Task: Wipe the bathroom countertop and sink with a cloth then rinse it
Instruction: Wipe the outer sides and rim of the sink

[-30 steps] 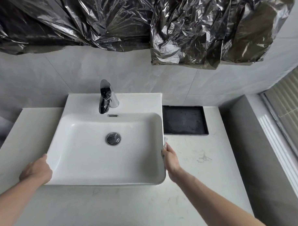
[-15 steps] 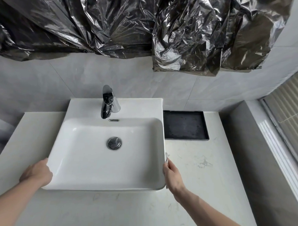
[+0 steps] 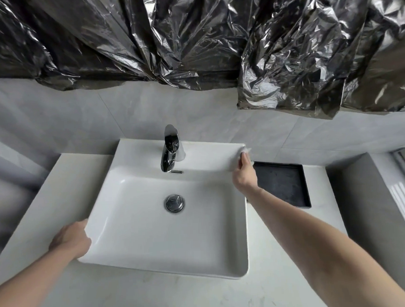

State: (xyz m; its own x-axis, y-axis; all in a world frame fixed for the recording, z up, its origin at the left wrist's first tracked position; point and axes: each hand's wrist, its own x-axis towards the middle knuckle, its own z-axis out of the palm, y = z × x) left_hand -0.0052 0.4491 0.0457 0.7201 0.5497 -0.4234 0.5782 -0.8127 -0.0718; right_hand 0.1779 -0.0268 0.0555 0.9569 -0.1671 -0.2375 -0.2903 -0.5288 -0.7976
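A white rectangular sink (image 3: 155,267) sits on a pale stone countertop (image 3: 156,297), with a chrome faucet (image 3: 170,150) at its back and a chrome drain (image 3: 174,203) in the basin. My right hand (image 3: 244,174) presses a small whitish cloth (image 3: 238,155), blurred, against the sink's back right corner. My left hand (image 3: 71,238) grips the sink's front left rim.
A black square tray (image 3: 283,187) lies on the countertop right of the sink. Crumpled black plastic sheeting (image 3: 193,38) hangs over the grey tiled wall above. A grey ledge (image 3: 371,216) and a window frame stand at the right.
My right hand slid with the cloth from the middle of the sink's right edge up to its back right corner. The left hand stayed on the front left rim.
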